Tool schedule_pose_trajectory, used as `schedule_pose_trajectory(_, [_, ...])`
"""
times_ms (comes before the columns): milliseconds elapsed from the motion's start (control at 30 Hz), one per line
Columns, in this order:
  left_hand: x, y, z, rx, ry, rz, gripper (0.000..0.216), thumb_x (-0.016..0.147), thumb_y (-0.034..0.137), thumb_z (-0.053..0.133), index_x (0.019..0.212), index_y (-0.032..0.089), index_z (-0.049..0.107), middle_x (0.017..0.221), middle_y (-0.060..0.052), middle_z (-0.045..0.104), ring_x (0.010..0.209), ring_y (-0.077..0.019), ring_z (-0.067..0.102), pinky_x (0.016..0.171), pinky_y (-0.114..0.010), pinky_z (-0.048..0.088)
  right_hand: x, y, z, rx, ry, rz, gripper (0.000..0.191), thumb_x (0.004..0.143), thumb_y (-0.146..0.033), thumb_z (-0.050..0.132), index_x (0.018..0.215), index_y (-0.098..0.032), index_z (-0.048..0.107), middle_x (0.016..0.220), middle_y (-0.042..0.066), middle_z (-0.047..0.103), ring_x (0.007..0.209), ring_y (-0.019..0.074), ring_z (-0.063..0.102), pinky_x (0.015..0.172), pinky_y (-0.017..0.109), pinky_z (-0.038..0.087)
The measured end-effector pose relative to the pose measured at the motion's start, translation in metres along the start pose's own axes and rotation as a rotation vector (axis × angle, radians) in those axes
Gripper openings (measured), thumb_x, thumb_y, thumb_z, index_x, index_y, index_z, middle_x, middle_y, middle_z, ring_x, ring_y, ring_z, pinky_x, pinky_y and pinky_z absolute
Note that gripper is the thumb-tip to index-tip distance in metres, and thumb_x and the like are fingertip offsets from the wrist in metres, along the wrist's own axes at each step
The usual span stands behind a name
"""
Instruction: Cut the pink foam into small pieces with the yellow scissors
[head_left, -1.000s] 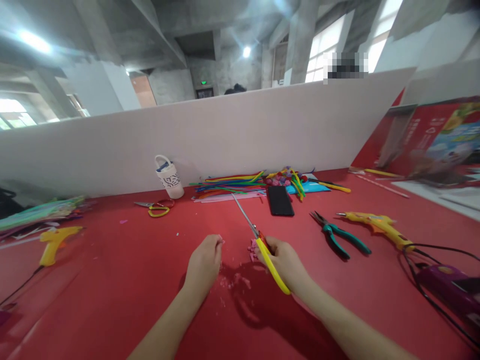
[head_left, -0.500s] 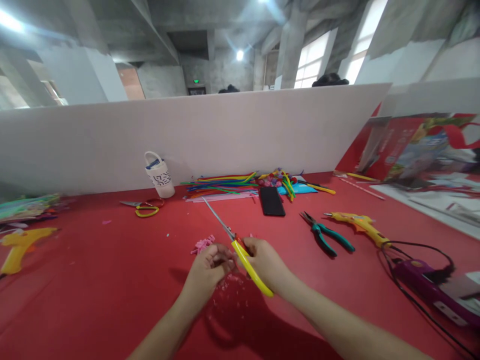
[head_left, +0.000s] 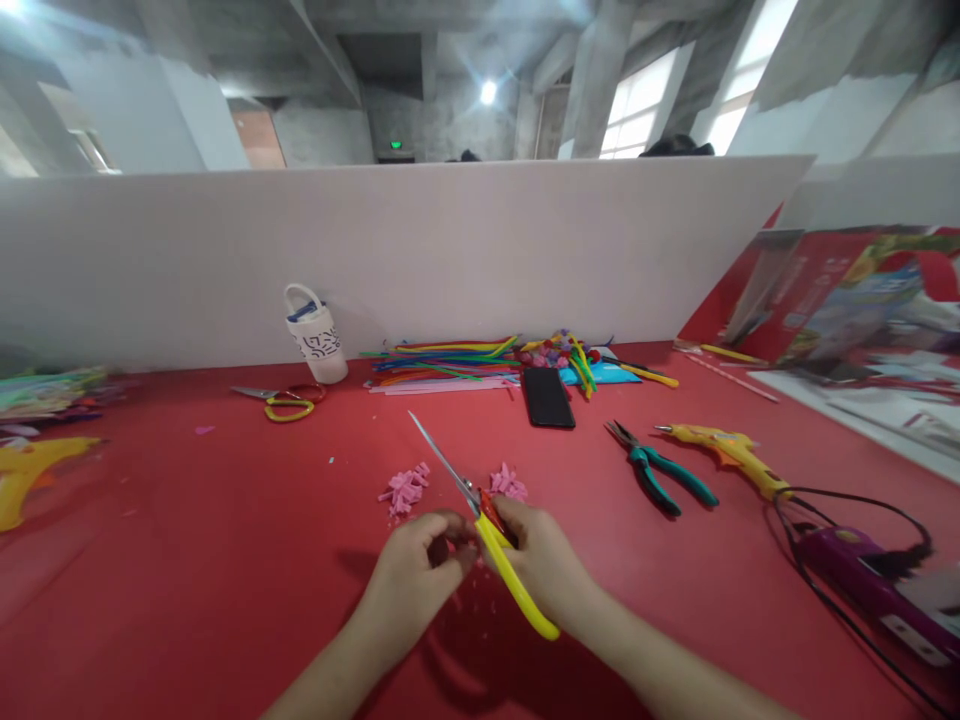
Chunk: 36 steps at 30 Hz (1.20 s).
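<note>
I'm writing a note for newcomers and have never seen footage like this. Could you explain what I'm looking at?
There is no machine here: these are a person's two bare hands. The camera is worn on the person's head, looking forward and down, so you see roughly what they see.

The right hand holds yellow-handled scissors, blades pointing away. The left hand is close beside it, fingers curled; I can't tell whether they hold anything.

On the red table, just beyond the hands, are two small heaps of pink pieces, one left and one right. Farther back are a white cup, a bundle of coloured strips and a dark phone. Pliers lie to the right.
</note>
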<state>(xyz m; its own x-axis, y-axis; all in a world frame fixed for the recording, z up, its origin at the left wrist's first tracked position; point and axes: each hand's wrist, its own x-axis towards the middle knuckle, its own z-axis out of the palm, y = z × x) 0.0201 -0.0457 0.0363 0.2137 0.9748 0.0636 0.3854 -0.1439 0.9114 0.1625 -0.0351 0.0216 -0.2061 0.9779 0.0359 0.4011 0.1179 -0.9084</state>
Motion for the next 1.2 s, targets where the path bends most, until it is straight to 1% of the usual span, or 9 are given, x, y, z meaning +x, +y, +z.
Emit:
schedule_pose_trajectory(233, [-0.002,0.000,0.004,0.066,0.021,-0.018,0.018,0.063,0.014,0.049,0.070,0.016,0.065,0.055,0.000,0.056,0.047,-0.0118,0.043,0.047,-0.022,0.033,-0.003,-0.005,-0.001,-0.044,0.020,-0.007,0.017,0.059,-0.020,0.048,0.054,-0.020,0.032,0.050,-0.008,0.027,0.048,0.0073,0.024,0.041,0.019,0.018])
schedule_pose_trajectory(433, [-0.001,0.003,0.003,-0.112,-0.004,-0.090,0.016,0.063,0.014,0.049,0.070,0.015,0.063,0.052,0.002,0.053,0.046,-0.0109,0.043,0.045,-0.021,0.032,0.000,-0.012,-0.001,-0.072,0.041,-0.026,0.015,0.060,-0.019,0.048,0.054,-0.019,0.035,0.049,-0.008,0.030,0.048,0.0069,0.026,0.041,0.018,0.019])
schedule_pose_trajectory(600, [0.000,0.004,0.002,-0.237,-0.022,-0.091,0.015,0.061,0.011,0.050,0.070,0.014,0.063,0.056,0.000,0.056,0.051,-0.0117,0.047,0.049,-0.021,0.035,0.001,-0.016,-0.002,-0.088,0.037,-0.035,0.015,0.059,-0.016,0.047,0.053,-0.019,0.034,0.048,-0.008,0.030,0.047,0.0065,0.025,0.040,0.018,0.018])
schedule_pose_trajectory(700, [0.000,0.004,0.002,-0.285,-0.025,-0.104,0.012,0.060,0.010,0.051,0.065,0.015,0.061,0.054,0.001,0.055,0.051,-0.0115,0.047,0.048,-0.021,0.035,0.000,-0.015,-0.001,-0.083,0.031,-0.046,0.016,0.059,-0.017,0.048,0.053,-0.019,0.033,0.049,-0.008,0.030,0.048,0.0066,0.026,0.040,0.018,0.018])
schedule_pose_trajectory(767, [0.000,0.003,0.003,-0.318,-0.025,-0.141,0.007,0.061,0.012,0.052,0.060,0.015,0.058,0.048,0.003,0.051,0.045,-0.0098,0.045,0.044,-0.020,0.033,0.000,-0.012,-0.002,-0.066,0.025,-0.048,0.017,0.062,-0.020,0.048,0.055,-0.019,0.032,0.050,-0.008,0.029,0.048,0.0067,0.026,0.040,0.018,0.020])
schedule_pose_trajectory(867, [0.002,0.000,0.003,-0.401,0.044,-0.233,0.004,0.062,0.019,0.055,0.061,0.015,0.054,0.042,0.005,0.048,0.034,-0.0074,0.039,0.035,-0.019,0.029,-0.001,-0.009,-0.006,-0.041,0.010,-0.052,0.020,0.066,-0.026,0.048,0.056,-0.020,0.031,0.051,-0.008,0.028,0.048,0.0070,0.026,0.041,0.018,0.022])
schedule_pose_trajectory(967, [0.005,-0.004,-0.001,-0.615,0.130,-0.234,0.010,0.063,0.020,0.058,0.069,0.015,0.052,0.047,0.004,0.052,0.037,-0.0083,0.045,0.037,-0.019,0.034,-0.002,-0.006,-0.014,-0.083,-0.011,-0.064,0.026,0.066,-0.033,0.053,0.057,-0.020,0.032,0.051,-0.008,0.029,0.048,0.0074,0.026,0.042,0.019,0.022])
schedule_pose_trajectory(1067, [0.006,-0.006,-0.008,-0.824,0.187,-0.194,0.012,0.063,0.018,0.060,0.070,0.015,0.050,0.058,0.002,0.056,0.047,-0.0085,0.052,0.045,-0.019,0.039,-0.005,-0.005,-0.018,-0.266,-0.030,-0.094,0.026,0.068,-0.039,0.053,0.061,-0.020,0.036,0.052,-0.006,0.037,0.046,0.0081,0.029,0.042,0.020,0.022])
schedule_pose_trajectory(1200, [0.007,-0.006,-0.016,-0.913,0.237,-0.224,0.012,0.063,0.018,0.062,0.068,0.015,0.052,0.060,0.002,0.058,0.049,-0.0064,0.052,0.048,-0.017,0.040,-0.010,-0.005,-0.018,-0.481,-0.071,-0.171,0.020,0.072,-0.039,0.049,0.073,-0.021,0.040,0.059,-0.002,0.052,0.046,0.0109,0.041,0.043,0.022,0.022])
